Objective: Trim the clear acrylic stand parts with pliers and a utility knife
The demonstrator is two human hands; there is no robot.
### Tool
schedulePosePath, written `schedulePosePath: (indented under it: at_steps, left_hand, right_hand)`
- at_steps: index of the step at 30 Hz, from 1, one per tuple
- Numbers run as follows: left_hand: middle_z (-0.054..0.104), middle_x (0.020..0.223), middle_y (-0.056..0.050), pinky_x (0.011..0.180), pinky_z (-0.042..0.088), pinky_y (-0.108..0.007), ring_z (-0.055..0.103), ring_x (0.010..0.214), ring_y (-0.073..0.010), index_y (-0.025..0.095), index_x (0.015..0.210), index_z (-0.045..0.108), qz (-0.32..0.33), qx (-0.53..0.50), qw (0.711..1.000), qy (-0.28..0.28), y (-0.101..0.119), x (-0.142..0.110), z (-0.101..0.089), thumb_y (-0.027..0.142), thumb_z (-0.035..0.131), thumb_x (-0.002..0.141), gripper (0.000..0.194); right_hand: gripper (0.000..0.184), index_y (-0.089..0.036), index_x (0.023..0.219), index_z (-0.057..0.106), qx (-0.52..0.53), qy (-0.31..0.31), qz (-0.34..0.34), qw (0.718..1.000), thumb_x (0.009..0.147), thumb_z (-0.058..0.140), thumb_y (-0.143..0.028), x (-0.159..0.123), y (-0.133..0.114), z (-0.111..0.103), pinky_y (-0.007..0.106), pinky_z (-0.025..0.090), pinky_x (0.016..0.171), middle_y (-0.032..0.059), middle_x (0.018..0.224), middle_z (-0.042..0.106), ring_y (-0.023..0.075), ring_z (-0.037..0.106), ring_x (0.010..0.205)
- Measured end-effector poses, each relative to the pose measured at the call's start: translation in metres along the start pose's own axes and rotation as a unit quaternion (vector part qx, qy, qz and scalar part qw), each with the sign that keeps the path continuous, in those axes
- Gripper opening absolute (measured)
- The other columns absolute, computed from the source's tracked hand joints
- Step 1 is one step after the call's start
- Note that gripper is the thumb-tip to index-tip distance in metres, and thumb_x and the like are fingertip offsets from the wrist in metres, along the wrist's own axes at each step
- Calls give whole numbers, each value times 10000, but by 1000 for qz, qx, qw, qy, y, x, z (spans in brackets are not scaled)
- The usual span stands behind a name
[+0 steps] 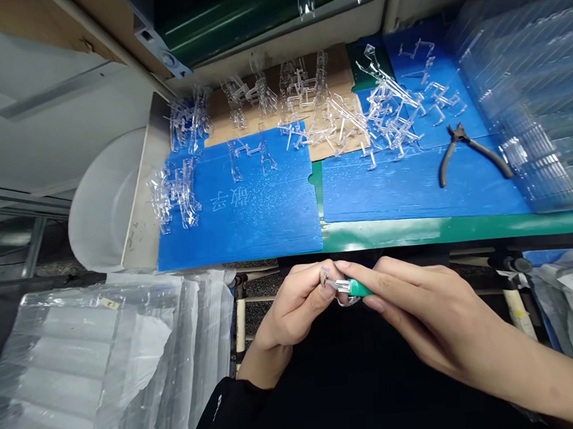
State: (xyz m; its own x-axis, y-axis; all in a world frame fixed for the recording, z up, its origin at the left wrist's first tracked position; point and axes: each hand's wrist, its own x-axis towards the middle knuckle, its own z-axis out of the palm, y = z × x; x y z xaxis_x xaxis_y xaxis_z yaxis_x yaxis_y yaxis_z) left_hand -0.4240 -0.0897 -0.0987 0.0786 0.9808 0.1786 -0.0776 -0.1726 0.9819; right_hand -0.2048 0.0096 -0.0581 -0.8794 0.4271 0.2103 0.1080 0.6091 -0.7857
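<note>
Left hand (293, 303): fingers clenched on a small clear acrylic stand piece (326, 277); right hand (423, 309): fingers grasping a green-handled metal-tipped tool (356, 288); tool against piece.

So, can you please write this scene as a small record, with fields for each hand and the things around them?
left hand: holds small clear plastic piece
right hand: holds green-handled tool
on bench: clear plastic stands on blue corrugated boards
also on bench: dark-handled side cutters
at bench right: stacked clear plastic trays
</note>
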Motion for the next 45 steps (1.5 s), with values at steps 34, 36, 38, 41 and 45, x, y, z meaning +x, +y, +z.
schedulePosePath:
  at_steps: [34,36,38,41,45]
  left_hand:
    - [636,823,-47,711,422,-306,550,742,-162,194,1014,685,-11,29,997,69,-12,-8,9,370,476,1137,300]
    - [642,833,-49,719,428,-309,560,755,-163,193,1024,688,-8,27,997,68,-12,-9,10,355,477,1137,289]
    - [649,850,-55,725,433,-310,562,769,-164,192,1038,695,-11,23,998,66,-13,-10,11,348,481,1137,283]
    - [629,844,-49,716,452,-291,555,759,-149,184,1045,711,-20,-9,996,88,-15,-6,15,361,506,1135,286]
    - [590,869,7,664,540,-227,569,682,-90,224,1182,689,-23,-167,960,225,-11,12,16,332,644,1087,150]
  right_hand:
    - [135,-191,875,787,231,131,150,952,989,737,-140,19,2,3,259,530,660,-4,774,699,139,640,694]
    - [145,-182,865,785,238,130,148,951,990,734,-128,19,1,3,251,511,655,-5,774,698,133,634,696]
    - [146,-179,866,787,243,124,153,950,996,734,-143,19,1,4,253,501,652,-2,782,706,133,635,700]
    - [123,-190,885,796,251,127,160,946,989,737,-162,19,3,5,264,526,692,-1,805,727,142,659,724]
    - [44,-188,952,793,287,179,224,914,939,788,-230,18,13,14,280,556,719,5,837,741,152,679,741]
